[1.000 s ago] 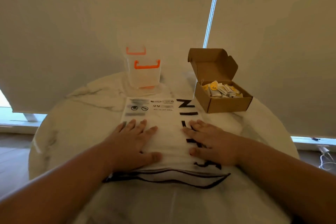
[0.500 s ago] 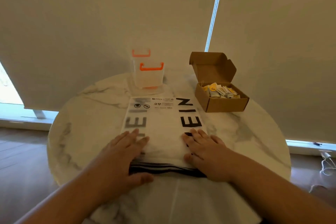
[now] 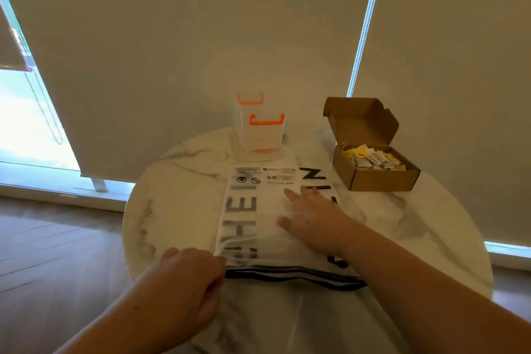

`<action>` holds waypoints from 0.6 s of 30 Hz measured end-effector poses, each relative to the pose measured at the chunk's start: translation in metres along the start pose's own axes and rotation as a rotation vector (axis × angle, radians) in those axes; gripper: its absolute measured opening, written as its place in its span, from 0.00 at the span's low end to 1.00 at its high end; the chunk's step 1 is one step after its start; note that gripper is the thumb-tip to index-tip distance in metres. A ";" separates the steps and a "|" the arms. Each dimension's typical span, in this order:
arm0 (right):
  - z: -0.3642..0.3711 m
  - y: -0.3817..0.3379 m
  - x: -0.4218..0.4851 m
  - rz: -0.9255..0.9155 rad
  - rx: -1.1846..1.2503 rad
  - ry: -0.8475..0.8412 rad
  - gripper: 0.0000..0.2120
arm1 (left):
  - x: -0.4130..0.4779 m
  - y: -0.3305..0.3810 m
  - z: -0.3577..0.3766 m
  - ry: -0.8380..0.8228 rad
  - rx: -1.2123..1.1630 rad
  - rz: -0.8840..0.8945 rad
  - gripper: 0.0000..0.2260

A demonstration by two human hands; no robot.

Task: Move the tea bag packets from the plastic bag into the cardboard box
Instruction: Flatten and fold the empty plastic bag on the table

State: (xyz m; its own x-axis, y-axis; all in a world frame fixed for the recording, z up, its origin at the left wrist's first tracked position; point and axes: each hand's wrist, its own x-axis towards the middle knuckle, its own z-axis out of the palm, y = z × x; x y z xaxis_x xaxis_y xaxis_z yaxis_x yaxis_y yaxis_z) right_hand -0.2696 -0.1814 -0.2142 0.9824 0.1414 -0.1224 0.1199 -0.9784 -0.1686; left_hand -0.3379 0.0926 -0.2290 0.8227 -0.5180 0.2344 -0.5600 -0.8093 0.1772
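Tea bag packets (image 3: 376, 159) lay heaped inside the cardboard box (image 3: 382, 181), which stood with its lid flap raised near the far right edge of the round marble table (image 3: 172, 204). Some packets carried yellow tags; we could not count them. Left of the box and apart from it, the plastic bag (image 3: 258, 210) lay flat across the middle of the table, white with large black letters, its dark-striped end toward the near edge. We could not tell whether anything was inside it.

Our right hand (image 3: 313, 215) rested palm down on the bag's right half, fingers straight and slightly apart, thumb out to the side. Our left hand (image 3: 184, 282) was at the bag's near left corner, fingers curled together and clamped on the plastic, which puckered in creases running from that grip.

Beyond the bag, at the far edge of the table, stood a clear plastic container (image 3: 260, 132) with orange clips. Behind the table hung pale roller blinds (image 3: 201, 37), with daylight at a window (image 3: 26, 112) on the left and wooden floor (image 3: 57, 238) below.
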 end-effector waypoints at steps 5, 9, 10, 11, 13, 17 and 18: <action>0.029 0.015 0.016 0.015 -0.136 -0.031 0.41 | 0.022 0.002 -0.002 0.051 -0.130 -0.047 0.07; 0.027 0.023 0.019 -0.004 -0.142 -0.045 0.41 | 0.020 -0.012 0.012 -0.062 -0.141 -0.115 0.10; 0.025 0.022 0.019 0.004 -0.137 -0.053 0.41 | 0.018 -0.013 0.014 -0.043 -0.146 -0.118 0.09; 0.021 0.018 0.018 0.006 -0.134 -0.047 0.41 | 0.016 -0.013 0.017 -0.027 -0.138 -0.113 0.08; 0.010 0.003 0.006 -0.019 -0.094 0.066 0.37 | 0.014 -0.009 0.020 0.003 -0.122 -0.113 0.08; -0.003 -0.057 -0.049 -0.335 0.323 0.240 0.21 | 0.009 -0.004 0.024 0.086 -0.230 -0.128 0.05; -0.001 -0.072 -0.061 -0.429 0.324 0.187 0.20 | 0.008 -0.003 0.024 0.099 -0.275 -0.149 0.05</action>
State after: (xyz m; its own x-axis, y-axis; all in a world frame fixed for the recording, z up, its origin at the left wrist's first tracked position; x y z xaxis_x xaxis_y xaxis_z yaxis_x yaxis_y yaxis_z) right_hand -0.3384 -0.1196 -0.1937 0.8674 0.4583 0.1938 0.4930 -0.7386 -0.4598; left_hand -0.3276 0.0840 -0.2501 0.8918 -0.3590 0.2754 -0.4505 -0.7619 0.4654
